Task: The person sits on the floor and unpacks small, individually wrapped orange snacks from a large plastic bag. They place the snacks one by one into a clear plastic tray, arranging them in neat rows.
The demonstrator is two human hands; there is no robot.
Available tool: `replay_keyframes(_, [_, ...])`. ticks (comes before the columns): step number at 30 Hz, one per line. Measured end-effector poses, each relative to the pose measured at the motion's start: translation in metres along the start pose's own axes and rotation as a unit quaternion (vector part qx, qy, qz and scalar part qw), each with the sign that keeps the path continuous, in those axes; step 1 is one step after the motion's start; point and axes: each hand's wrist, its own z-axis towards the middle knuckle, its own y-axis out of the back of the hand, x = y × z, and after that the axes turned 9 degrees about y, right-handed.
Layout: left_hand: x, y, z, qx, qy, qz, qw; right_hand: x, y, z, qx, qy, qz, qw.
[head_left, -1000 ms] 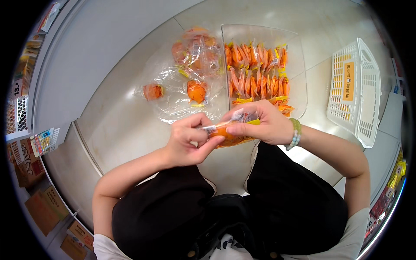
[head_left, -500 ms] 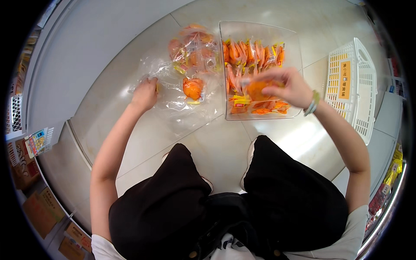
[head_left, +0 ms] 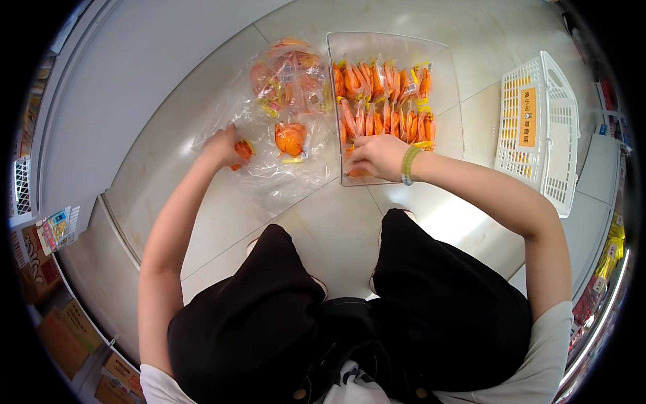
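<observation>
On the floor lies a large clear plastic bag (head_left: 269,185) holding several sealed orange snack packets (head_left: 289,77). One round orange snack packet (head_left: 290,139) rests nearer to me on the bag. My left hand (head_left: 220,147) is closed at the bag's left side, with a small orange snack packet (head_left: 243,149) at its fingers. To the right stands a clear plastic bin (head_left: 452,87) with orange packets upright in rows. My right hand (head_left: 382,157) reaches into its near row, fingers curled down around an orange snack packet (head_left: 359,172); the hand hides much of that row.
A white plastic basket (head_left: 525,161) with an orange label stands right of the bin. A grey cabinet side (head_left: 141,74) borders the floor on the left. Cardboard boxes (head_left: 64,330) sit at lower left, and shelved goods line the right rim. My knees are close below.
My right hand has come down and left with its packet into the bin's near row. An orange packet now shows at my left hand's fingers. The view has shifted slightly.
</observation>
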Motion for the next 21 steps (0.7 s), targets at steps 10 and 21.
replay_keyframes(10, [-0.006, -0.021, -0.008, -0.073, -0.101, 0.117, 0.985, 0.002, 0.014, 0.012, -0.098, -0.026, 0.053, 0.993])
replay_keyframes(21, [-0.051, 0.06, -0.109, 0.09, -0.279, -0.56, 0.775, 0.047, 0.067, 0.002, -0.149, -0.17, 0.553, 0.802])
